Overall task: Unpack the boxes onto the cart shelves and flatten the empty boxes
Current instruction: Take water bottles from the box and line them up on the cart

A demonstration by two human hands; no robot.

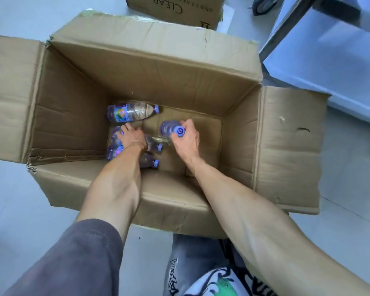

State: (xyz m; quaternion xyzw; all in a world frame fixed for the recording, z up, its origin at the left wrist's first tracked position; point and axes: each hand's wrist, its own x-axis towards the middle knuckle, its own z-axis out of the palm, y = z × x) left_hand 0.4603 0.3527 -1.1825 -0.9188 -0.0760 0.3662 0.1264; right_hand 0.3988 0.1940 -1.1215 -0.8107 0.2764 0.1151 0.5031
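Deep in the open cardboard box (137,67), the left hand (130,135) reaches down onto a cluster of small water bottles (115,150) lying on their sides against the box's left wall; its fingers curl over one of them, though whether it has a firm grip cannot be told. Just beyond that hand lies another bottle (132,112), label up, cap pointing right. To the right, the right hand (187,135) grips an upright bottle (169,128) by its neck, fingers wrapped just below the purple cap.

These bottles look full, so each should feel moderately heavy for its size, with thin clear plastic that gives under a squeeze and may be slick. The neck under the cap is the stiffest hold; the labelled middle suits a whole-hand grasp on a lying bottle. Right of the right hand, beyond the box flap, stands the metal cart shelf (329,60).
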